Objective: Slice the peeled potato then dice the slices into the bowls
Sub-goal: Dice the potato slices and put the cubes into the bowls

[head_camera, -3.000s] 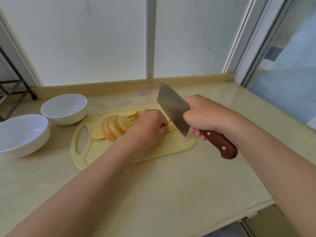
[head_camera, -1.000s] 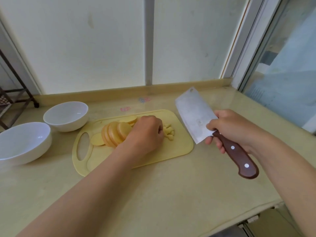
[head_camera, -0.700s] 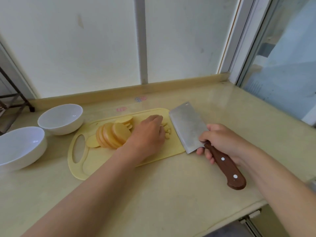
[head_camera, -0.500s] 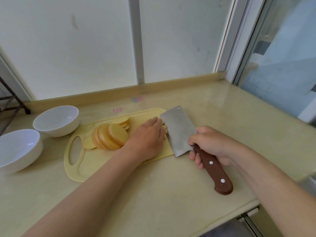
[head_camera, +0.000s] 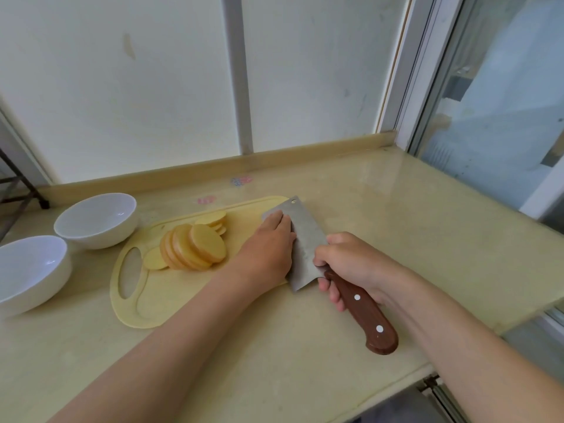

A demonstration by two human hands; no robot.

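Slicing done, by the look of the potato slices (head_camera: 195, 250): fanned and leaning at the middle of the cutting board (head_camera: 146, 300), at 9 o'clock from the left hand (head_camera: 268, 248). No sight any more of the small dice seen at 3 o'clock of that hand a second ago; probably hidden now between palm and blade. Swung back in from 3 o'clock, the cleaver (head_camera: 305, 242): laid low and tilted along the board's right edge, touching the left hand's straight, flattened fingers. Gripped by its wooden handle in the right hand (head_camera: 351, 264), fingers curled round. Reads as a scoop: pushing the first dice onto the blade for carrying. Waiting on the desk (head_camera: 305, 377) at 9 to 10 o'clock, well apart from the blade: the far bowl (head_camera: 96, 219) and near bowl (head_camera: 30, 270), nothing visible inside. Most of the dicing yet to do.
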